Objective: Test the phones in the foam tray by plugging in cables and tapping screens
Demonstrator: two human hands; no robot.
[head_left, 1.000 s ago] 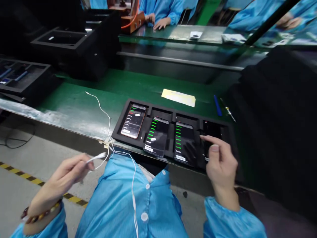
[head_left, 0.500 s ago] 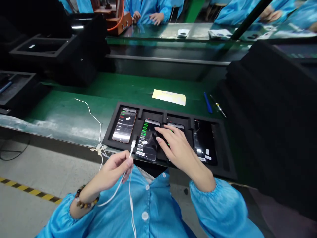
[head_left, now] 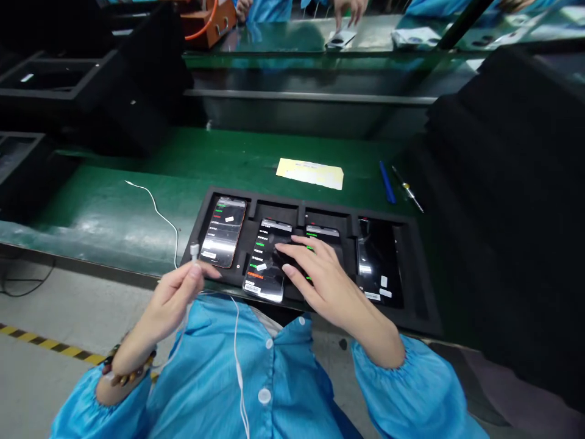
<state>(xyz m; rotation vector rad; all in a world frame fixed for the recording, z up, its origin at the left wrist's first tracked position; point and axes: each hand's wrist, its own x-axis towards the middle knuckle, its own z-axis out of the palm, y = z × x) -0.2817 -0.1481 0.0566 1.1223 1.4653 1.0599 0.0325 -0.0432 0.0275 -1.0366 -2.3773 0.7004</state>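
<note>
My left hand (head_left: 176, 296) pinches a white USB cable plug (head_left: 194, 250) between thumb and finger, just left of the black foam tray (head_left: 208, 204). Over the tray, my right hand (head_left: 315, 268) has its fingers spread, index fingertip at the screen of the second smartphone (head_left: 267, 262). That phone shows a list with white, green and orange lines, and its lower end sticks out over the tray's near edge. To its left lies a lit smartphone (head_left: 223, 231). My right hand partly covers a third smartphone (head_left: 323, 232). The rightmost smartphone (head_left: 378, 259) has a dark screen.
Behind the tray lies a yellow paper slip (head_left: 311, 174). A blue pry stick (head_left: 387, 183) and a screwdriver (head_left: 409, 190) lie at the right, near stacked black foam (head_left: 503, 201). Black boxes (head_left: 137, 97) stand at the left. Across the bench, a co-worker's hand (head_left: 350, 11) touches a small item.
My left hand has moved left with the cable plug, away from the second phone. That phone's list now shows different lines. My right hand stays over the phones, its index finger slightly further left.
</note>
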